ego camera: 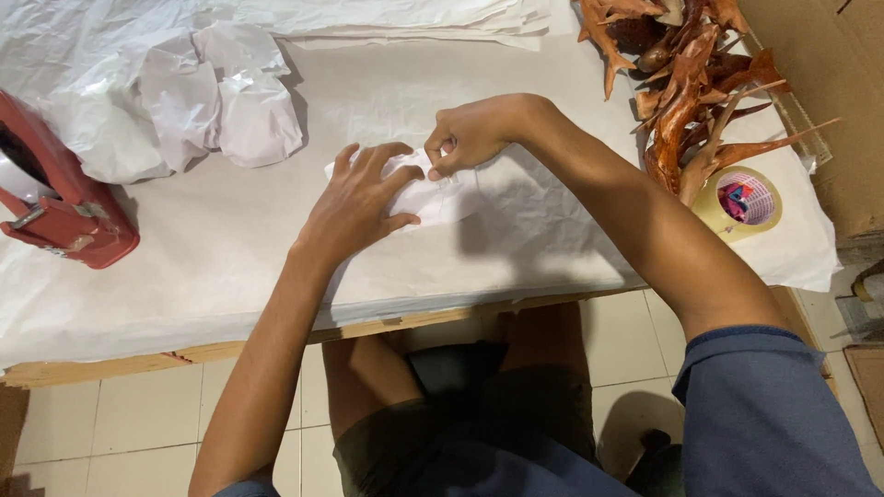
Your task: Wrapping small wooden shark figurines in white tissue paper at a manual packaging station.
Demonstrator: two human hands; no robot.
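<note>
1. Your blue sleeve is sitting closest to the camera, at the lower right, and your knees are showing under the table edge.
2. You are pressing your left hand flat, with fingers spread, on a small parcel wrapped in white paper.
3. Your right hand is pinching the top edge of the same parcel between thumb and fingers, so it is closed on the paper.
4. That parcel is lying near the middle of the table, on the big white paper sheet that is covering the top.
5. Crumpled white paper wads are lying at the far left, well apart from your hands.
6. One red tape dispenser is standing at the left edge of the table.
7. Reddish-brown carved wooden figures are piling up at the far right, and a roll of tape is lying just beside them.
</note>
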